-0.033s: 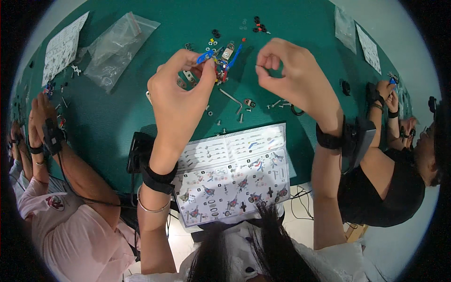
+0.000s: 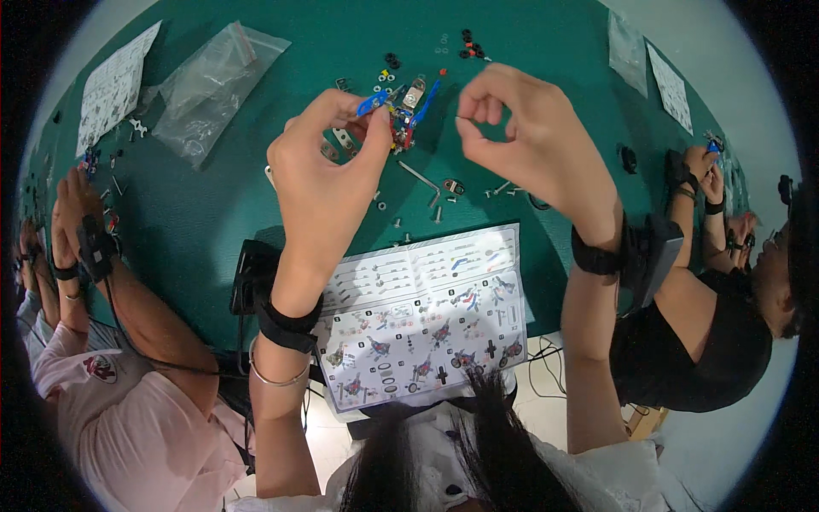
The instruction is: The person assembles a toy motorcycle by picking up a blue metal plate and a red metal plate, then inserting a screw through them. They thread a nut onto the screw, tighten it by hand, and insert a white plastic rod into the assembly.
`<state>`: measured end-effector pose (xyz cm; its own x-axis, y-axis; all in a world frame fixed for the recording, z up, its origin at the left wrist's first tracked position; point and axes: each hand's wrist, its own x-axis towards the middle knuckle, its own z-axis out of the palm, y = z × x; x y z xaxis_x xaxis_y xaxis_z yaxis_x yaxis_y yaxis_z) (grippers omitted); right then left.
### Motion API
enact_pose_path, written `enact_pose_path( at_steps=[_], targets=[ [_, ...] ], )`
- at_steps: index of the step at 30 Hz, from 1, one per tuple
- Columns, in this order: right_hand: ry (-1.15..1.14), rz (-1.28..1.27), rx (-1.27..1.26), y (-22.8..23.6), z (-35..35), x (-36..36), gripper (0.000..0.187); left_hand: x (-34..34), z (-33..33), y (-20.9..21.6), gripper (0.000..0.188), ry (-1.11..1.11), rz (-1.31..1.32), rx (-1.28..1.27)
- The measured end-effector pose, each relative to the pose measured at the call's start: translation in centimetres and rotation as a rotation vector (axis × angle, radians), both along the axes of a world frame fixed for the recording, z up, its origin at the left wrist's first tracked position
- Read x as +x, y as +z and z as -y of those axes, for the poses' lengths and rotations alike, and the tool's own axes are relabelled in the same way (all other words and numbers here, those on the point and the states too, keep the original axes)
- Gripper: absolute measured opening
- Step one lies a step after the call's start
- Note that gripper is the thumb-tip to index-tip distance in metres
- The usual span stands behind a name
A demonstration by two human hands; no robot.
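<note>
Between the thumb and fingers of my left hand (image 2: 324, 175) is a small, partly built toy model (image 2: 413, 96) of blue, red and silvery metal parts. My fingertips cover its left side. To the right of the model, and apart from it, my right hand (image 2: 537, 128) holds thumb and forefinger pinched together. Anything between those tips is too small to make out. Below the model lies an L-shaped hex key (image 2: 418, 177), with a small red-and-metal piece (image 2: 454, 187) beside it. Perforated metal strips (image 2: 345, 142) lie partly hidden behind my left hand.
A printed instruction sheet (image 2: 422, 307) lies at the near table edge. Loose screws (image 2: 438, 214), nuts and black rings (image 2: 392, 61) are scattered on the green table (image 2: 341, 34). A clear plastic bag (image 2: 217, 94) lies at the far left. Other people work on both sides.
My right hand has shifted slightly left and away from me, still pinched. My left hand and the toy model stay in place.
</note>
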<state>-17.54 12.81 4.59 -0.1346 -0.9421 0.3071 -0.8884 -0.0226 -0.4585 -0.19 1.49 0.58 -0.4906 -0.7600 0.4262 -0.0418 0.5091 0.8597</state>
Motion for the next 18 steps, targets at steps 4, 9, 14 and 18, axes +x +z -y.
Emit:
enact_pose_path(
  at_steps=[4,9,14,18],
  targets=[
    [0.091,0.072,-0.097,1.3,1.7,1.5,0.017,0.0,0.2,-0.4,0.008,0.004,-0.010,0.004],
    [0.085,0.037,-0.100,0.5,2.8,1.5,0.018,0.0,0.2,-0.2,0.009,-0.012,-0.019,0.000],
    [0.106,-0.035,-0.156,0.2,3.1,1.7,0.018,-0.1,0.0,-0.2,0.009,-0.012,-0.031,0.024],
    [0.102,-0.073,-0.158,0.4,3.2,2.0,0.017,0.0,0.0,-0.3,0.009,-0.014,-0.027,0.018]
  ],
)
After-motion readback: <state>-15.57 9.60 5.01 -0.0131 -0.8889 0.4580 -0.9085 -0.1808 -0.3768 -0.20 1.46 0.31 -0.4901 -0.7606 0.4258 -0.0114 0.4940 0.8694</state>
